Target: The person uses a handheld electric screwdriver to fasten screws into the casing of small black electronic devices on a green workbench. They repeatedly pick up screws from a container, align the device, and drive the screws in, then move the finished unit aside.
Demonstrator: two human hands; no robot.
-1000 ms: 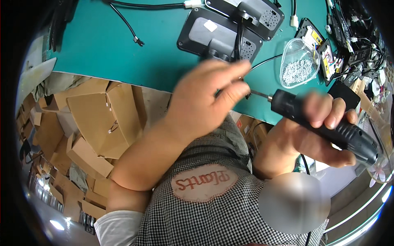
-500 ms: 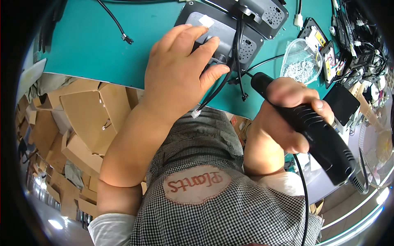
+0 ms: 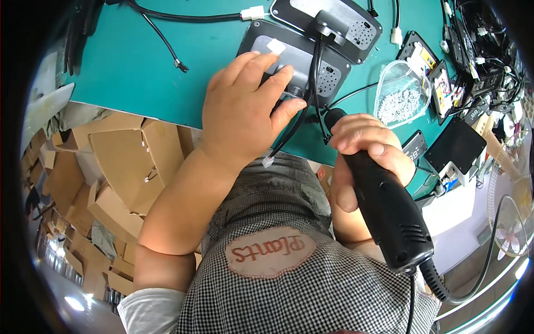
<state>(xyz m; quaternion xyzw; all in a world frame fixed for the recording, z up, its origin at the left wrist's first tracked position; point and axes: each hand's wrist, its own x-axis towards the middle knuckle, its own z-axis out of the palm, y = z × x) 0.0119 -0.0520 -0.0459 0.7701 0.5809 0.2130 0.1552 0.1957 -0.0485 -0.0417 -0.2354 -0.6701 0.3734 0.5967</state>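
Note:
A flat black plastic device housing (image 3: 328,83) with a grey raised back, a white sticker and a speckled grille lies on the bench. My left hand (image 3: 242,103) rests across its left part, fingers bent and thumb curled around the raised middle. My right hand (image 3: 370,142) is wrapped around a black corded electric screwdriver (image 3: 392,217). Its nose points at the near right edge of the housing; the tip is hard to make out behind the cables. Black cables (image 3: 315,69) run over the housing, one ending in a white plug (image 3: 268,161) at the bench edge.
A second similar housing (image 3: 356,33) touches the first on its far side. A clear tub of small screws (image 3: 401,92) stands to the right, beside circuit modules (image 3: 442,89) and tangled wires. Loose cables (image 3: 194,18) lie at the far left; cardboard boxes (image 3: 119,161) sit below the bench.
The screwdriver has swung more upright, its rear end moving left and toward me, its nose shifting slightly left. My left hand stays on the housing. The view has shifted a little.

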